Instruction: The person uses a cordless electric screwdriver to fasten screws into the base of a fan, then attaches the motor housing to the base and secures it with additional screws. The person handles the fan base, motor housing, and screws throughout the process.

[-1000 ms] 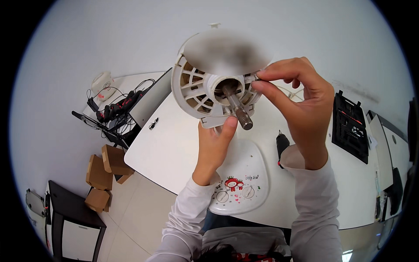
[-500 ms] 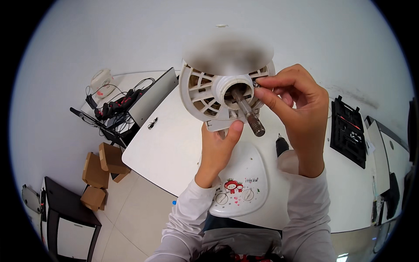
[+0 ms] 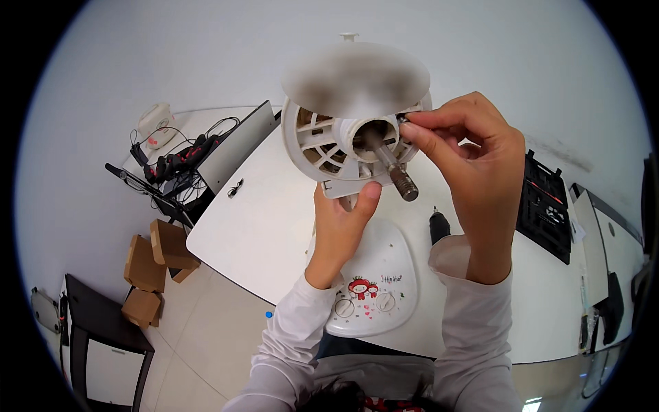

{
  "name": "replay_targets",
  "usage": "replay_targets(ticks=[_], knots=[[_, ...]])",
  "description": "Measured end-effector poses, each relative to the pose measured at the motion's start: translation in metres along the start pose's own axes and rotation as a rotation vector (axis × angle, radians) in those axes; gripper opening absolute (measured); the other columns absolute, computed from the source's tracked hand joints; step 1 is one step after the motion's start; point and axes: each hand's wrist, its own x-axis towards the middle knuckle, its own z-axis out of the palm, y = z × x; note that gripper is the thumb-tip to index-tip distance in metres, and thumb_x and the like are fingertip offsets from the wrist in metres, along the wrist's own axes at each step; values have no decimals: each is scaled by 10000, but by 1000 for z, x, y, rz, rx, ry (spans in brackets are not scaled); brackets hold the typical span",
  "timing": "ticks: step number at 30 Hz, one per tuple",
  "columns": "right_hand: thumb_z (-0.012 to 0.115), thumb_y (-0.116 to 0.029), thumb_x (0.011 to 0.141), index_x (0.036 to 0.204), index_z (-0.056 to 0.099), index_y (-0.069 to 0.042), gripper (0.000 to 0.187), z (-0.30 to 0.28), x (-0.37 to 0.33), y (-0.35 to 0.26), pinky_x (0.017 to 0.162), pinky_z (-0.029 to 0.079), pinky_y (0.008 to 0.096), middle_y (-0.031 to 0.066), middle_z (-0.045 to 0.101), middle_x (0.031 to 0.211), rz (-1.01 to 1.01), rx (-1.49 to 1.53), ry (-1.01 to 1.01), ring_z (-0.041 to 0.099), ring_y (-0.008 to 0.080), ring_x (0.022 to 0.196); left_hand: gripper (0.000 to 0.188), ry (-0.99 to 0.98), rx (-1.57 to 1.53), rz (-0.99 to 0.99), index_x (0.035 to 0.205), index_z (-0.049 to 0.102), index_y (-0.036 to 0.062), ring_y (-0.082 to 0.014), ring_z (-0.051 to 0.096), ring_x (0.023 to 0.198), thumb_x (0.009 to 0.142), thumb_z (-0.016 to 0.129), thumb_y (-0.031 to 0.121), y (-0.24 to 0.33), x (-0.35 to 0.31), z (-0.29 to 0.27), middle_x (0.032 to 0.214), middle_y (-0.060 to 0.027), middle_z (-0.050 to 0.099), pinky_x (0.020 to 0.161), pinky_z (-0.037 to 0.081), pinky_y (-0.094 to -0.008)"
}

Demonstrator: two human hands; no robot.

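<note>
A white fan motor housing (image 3: 300,154) with a slotted round front is raised over the table. A metal shaft (image 3: 396,170) with a threaded tip points out of its centre collar (image 3: 347,142), toward the lower right. My left hand (image 3: 343,220) grips the housing from below, thumb on its lower front edge. Beside the collar, thumb and forefinger of my right hand (image 3: 460,134) pinch a small part, mostly hidden by the fingertips, against the slotted front. A blurred patch covers the upper housing. Below lies the white fan base (image 3: 384,319) with two knobs and red cartoon figures.
On the white table (image 3: 257,226) a black screwdriver-like tool (image 3: 439,225) lies near my right forearm. An opened black tool case (image 3: 546,206) is at the right. Tangled cables and black gear (image 3: 182,165) sit behind a panel at the left, with cardboard boxes (image 3: 145,268) on the floor.
The view has shifted slightly. My right fingertips have moved up a little along the slotted front beside the collar. My left hand keeps its grip on the housing.
</note>
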Motion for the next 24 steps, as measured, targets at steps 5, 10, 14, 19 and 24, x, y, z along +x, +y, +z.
replay_targets(ticks=[5, 10, 14, 19, 24], knots=[[707, 10, 707, 787, 686, -27, 91, 3, -3, -7, 492, 351, 160, 5, 570, 736, -27, -82, 41, 508, 47, 624, 546, 11, -26, -7, 1176, 451, -27, -179, 494, 1044, 808, 678, 306, -2, -1, 1, 1118, -103, 543, 932, 358, -317], [698, 2, 719, 795, 689, -41, 88, 5, -7, -10, 483, 350, 162, -4, 569, 741, -99, -160, 78, 509, 40, 626, 543, 14, -51, 16, 1177, 450, -25, -176, 491, 1048, 806, 680, 297, -3, -1, 1, 1125, -100, 541, 936, 355, -317], [698, 6, 696, 763, 680, -64, 98, 9, -9, -7, 431, 330, 196, 3, 581, 722, -68, -95, 146, 489, 71, 537, 538, 29, -93, 29, 1171, 453, -23, -175, 492, 1046, 801, 686, 291, -2, -2, 3, 1120, -100, 543, 934, 358, -317], [679, 7, 719, 761, 667, -52, 73, 13, -11, -8, 434, 336, 199, 19, 576, 732, -7, -31, 173, 492, 78, 549, 548, 23, -131, 6, 1177, 445, -20, -175, 490, 1057, 794, 694, 282, -1, -2, 4, 1131, -101, 536, 940, 355, -315], [665, 8, 727, 758, 631, -28, 59, 15, -10, -11, 478, 370, 214, 29, 550, 713, 3, -43, 154, 478, 86, 562, 585, 42, -126, 18, 1199, 417, -19, -181, 487, 1069, 787, 699, 285, -3, -2, 4, 1151, -107, 524, 949, 351, -317]])
